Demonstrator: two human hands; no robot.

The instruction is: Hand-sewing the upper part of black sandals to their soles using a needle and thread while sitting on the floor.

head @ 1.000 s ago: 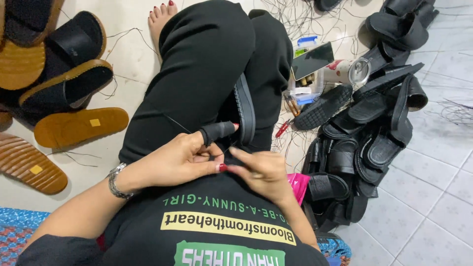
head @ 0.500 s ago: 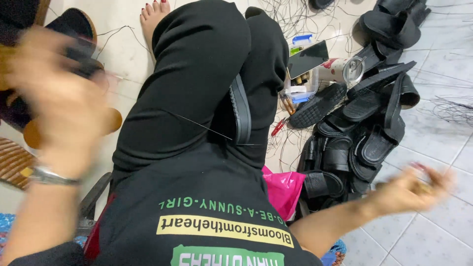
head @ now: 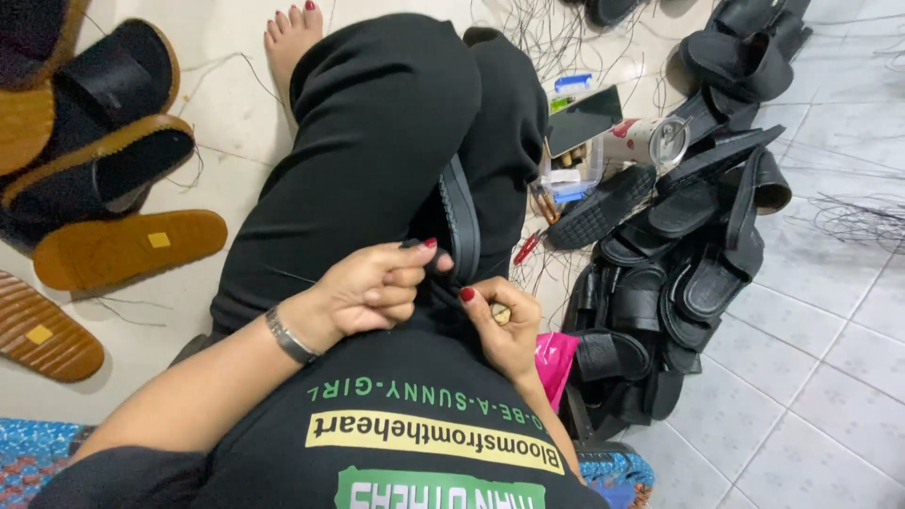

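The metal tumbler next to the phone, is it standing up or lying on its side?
On its side. The tumbler lies on the floor with its round lid end facing the pile of black sandals.

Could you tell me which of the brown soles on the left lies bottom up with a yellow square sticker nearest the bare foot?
The smooth tan sole; the ribbed one lies farther away.
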